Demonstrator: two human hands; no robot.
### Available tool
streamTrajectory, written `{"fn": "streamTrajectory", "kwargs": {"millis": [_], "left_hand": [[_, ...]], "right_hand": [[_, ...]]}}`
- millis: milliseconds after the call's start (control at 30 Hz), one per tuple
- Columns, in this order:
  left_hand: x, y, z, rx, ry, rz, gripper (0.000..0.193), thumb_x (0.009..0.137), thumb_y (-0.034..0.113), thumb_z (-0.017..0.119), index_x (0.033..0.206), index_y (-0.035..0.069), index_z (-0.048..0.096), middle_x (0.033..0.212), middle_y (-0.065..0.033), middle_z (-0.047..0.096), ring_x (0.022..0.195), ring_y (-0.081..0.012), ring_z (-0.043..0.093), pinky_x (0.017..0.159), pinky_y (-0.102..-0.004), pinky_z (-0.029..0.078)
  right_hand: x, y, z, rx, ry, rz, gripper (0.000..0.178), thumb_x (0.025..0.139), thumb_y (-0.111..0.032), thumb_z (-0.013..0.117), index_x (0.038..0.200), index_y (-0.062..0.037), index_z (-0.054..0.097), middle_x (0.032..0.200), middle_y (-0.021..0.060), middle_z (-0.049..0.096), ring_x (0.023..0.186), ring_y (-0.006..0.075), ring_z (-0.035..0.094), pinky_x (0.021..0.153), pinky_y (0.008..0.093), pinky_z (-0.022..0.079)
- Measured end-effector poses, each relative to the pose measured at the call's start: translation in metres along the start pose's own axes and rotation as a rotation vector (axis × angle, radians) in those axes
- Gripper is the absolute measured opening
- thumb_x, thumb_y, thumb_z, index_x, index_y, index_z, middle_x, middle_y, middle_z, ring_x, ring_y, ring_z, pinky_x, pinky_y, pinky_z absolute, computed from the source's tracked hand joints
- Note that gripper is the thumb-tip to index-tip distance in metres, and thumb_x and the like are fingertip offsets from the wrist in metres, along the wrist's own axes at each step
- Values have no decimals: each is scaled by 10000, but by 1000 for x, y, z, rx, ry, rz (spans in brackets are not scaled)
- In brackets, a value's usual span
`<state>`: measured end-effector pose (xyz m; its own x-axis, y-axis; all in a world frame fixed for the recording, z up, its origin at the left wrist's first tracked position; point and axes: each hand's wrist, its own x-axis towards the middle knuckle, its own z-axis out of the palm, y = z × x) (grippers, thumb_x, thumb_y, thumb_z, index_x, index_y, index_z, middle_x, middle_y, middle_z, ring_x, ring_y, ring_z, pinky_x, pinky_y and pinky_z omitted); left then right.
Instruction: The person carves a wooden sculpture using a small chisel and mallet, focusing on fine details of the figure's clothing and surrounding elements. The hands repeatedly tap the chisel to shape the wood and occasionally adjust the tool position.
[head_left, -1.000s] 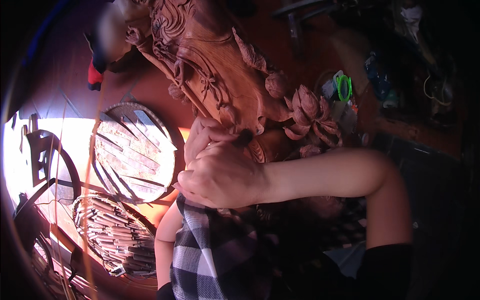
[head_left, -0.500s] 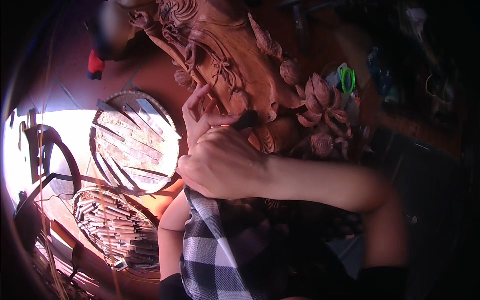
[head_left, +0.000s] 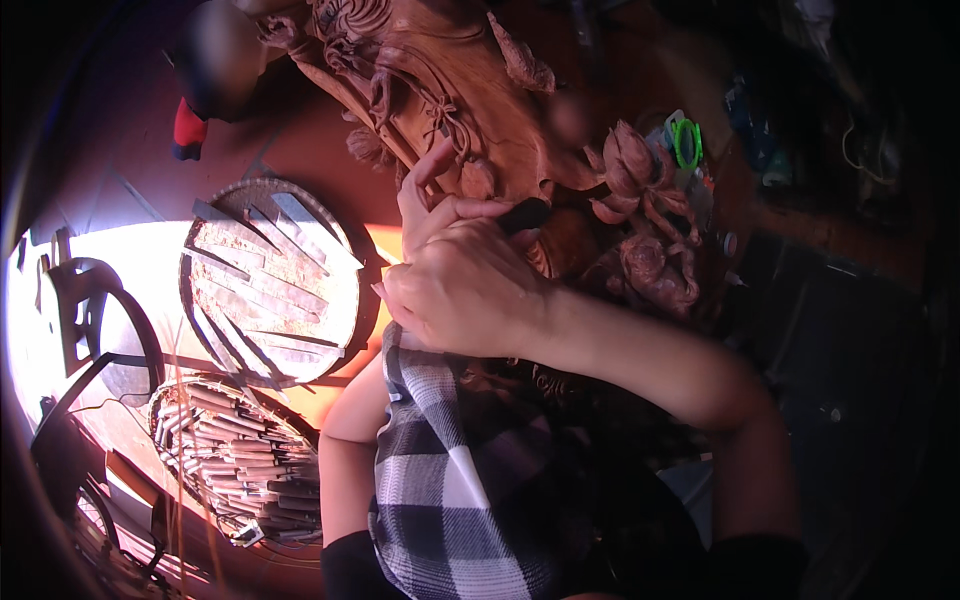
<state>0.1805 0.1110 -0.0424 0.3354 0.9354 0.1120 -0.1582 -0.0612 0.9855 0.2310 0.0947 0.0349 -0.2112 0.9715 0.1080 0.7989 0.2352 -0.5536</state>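
Observation:
My right hand (head_left: 475, 285) lies over my left, back up, its fingers curled into a fist. Whatever it holds is hidden beneath it. Partly covered, my left hand (head_left: 428, 195) shows fingers stretched up and apart, with a thumb pointing right. A small black piece (head_left: 525, 215) sits at that thumb's tip; I cannot tell whether it is worn or touched. Just beyond both hands is a large brown wood carving (head_left: 500, 130) with a carved blossom (head_left: 630, 170) and a bud (head_left: 522, 62). Black-and-white checked cloth (head_left: 430, 480) hangs below my hands, between my forearms.
On the left, a round woven tray (head_left: 362, 300) carries several flat metal strips. Nearer stands a basket (head_left: 157, 440) packed with wooden-handled tools (head_left: 235, 450). A black curved frame (head_left: 150, 320) is at the far left. A bright green ring (head_left: 688, 145) lies right of the carving.
Both hands have shifted slightly up and to the right, still overlapped. The checked cloth has also moved a little right. My right forearm now slopes more steeply.

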Motion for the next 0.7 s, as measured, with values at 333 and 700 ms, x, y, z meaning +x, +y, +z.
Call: {"fn": "streamTrajectory", "kwargs": {"millis": [333, 700], "left_hand": [[-2, -21, 1, 4, 45, 166, 261, 567, 201, 714, 738, 6, 745, 1236, -175, 542, 1148, -289, 502, 1047, -396, 374], [6, -32, -1, 44, 27, 177, 266, 742, 257, 641, 746, 8, 736, 1247, -175, 547, 1090, -274, 530, 975, -373, 399]], "right_hand": [[-2, 11, 9, 106, 2, 22, 168, 675, -174, 650, 596, -26, 661, 550, 223, 597, 512, 371, 626, 581, 500, 469], [-3, 10, 3, 86, 58, -24, 211, 754, -161, 696, 596, -65, 594, 562, 138, 583, 565, 313, 607, 652, 407, 460]]}}
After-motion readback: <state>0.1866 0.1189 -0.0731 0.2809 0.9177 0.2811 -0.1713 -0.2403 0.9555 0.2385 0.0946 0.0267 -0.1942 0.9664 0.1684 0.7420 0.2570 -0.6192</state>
